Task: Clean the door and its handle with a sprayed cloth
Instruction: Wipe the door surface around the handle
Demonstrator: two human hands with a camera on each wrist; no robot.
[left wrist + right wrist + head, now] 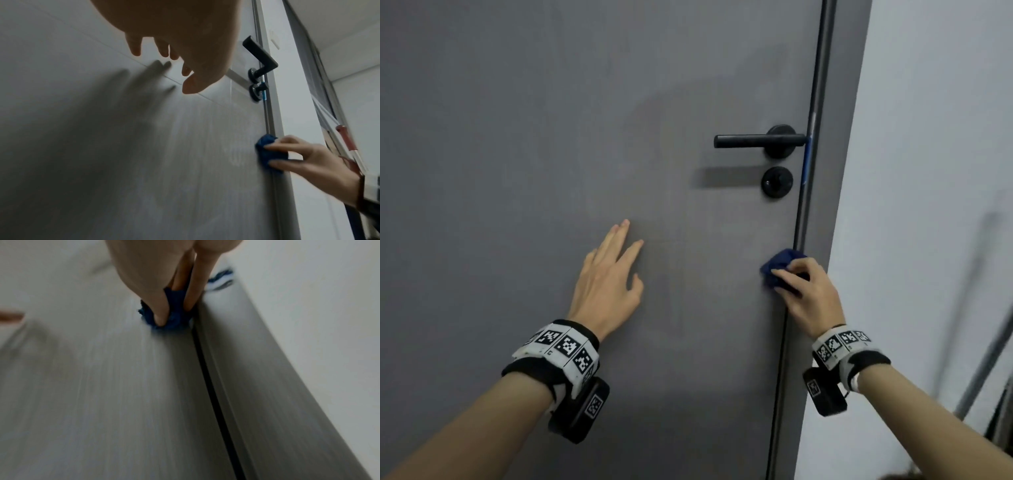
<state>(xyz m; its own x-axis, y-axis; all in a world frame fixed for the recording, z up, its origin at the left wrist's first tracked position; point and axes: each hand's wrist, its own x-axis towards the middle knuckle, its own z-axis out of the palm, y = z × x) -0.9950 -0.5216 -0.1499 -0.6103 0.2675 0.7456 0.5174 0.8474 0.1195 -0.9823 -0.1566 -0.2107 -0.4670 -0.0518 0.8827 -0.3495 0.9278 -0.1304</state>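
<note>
A grey door (551, 137) fills the head view, with a black lever handle (756, 140) and a round black lock (777, 181) near its right edge. My right hand (808, 291) grips a bunched dark blue cloth (779, 265) and presses it on the door beside the frame gap, well below the handle. The cloth (172, 318) shows between my fingers in the right wrist view, and again, as the cloth (267, 151), in the left wrist view. My left hand (609, 274) is held up to the door's middle with fingers straight and spread; I cannot tell if it touches.
The door frame (822, 171) with its dark gap runs down the right side, then a white wall (928, 171). A blue strip (806, 161) sits on the door edge by the handle. A pole with a red grip (345, 138) leans at the right.
</note>
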